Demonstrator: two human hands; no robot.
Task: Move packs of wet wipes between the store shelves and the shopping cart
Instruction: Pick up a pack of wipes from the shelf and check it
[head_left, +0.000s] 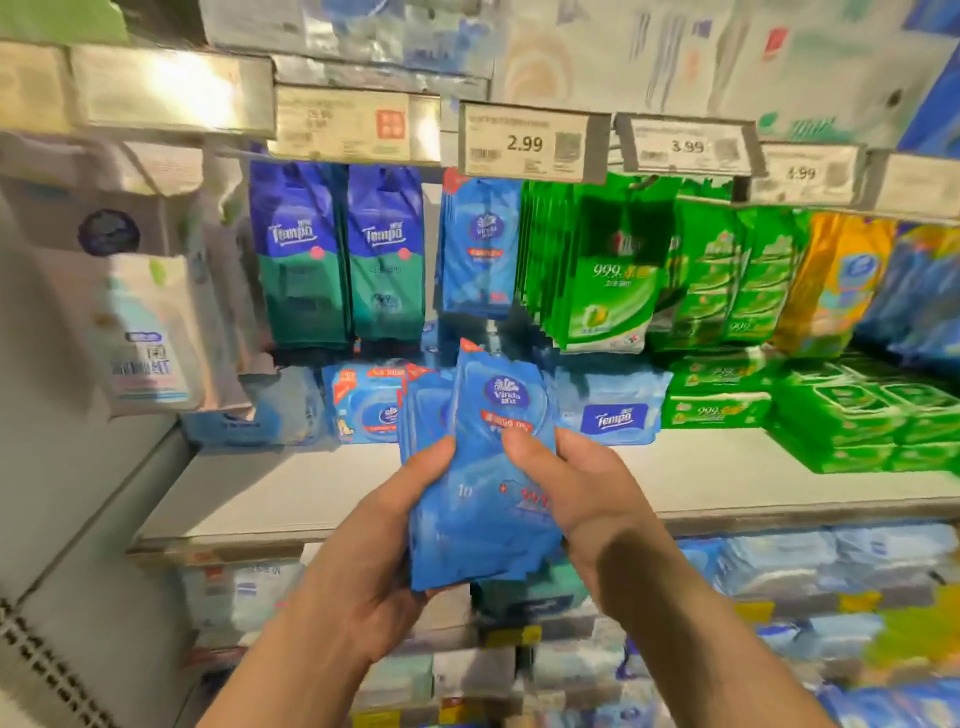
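Note:
I hold a bunch of blue Vinda wet wipe packs (483, 499) upright in front of the shelf, fanned slightly to the left. My left hand (384, 535) grips the bunch from the left and below, thumb on its front. My right hand (576, 499) grips the right edge, thumb pressed on the front pack. More of the same blue packs (480, 254) hang on a hook above, under the 2.99 price tag (524, 143). No shopping cart is in view.
Dark blue-green Tempo packs (337, 254) hang at the left, green 999 packs (608, 270) at the right. On the white shelf board (270, 483) lie flat blue packs (613, 410) and green packs (852, 421). Lower shelves hold several pale packs (831, 566).

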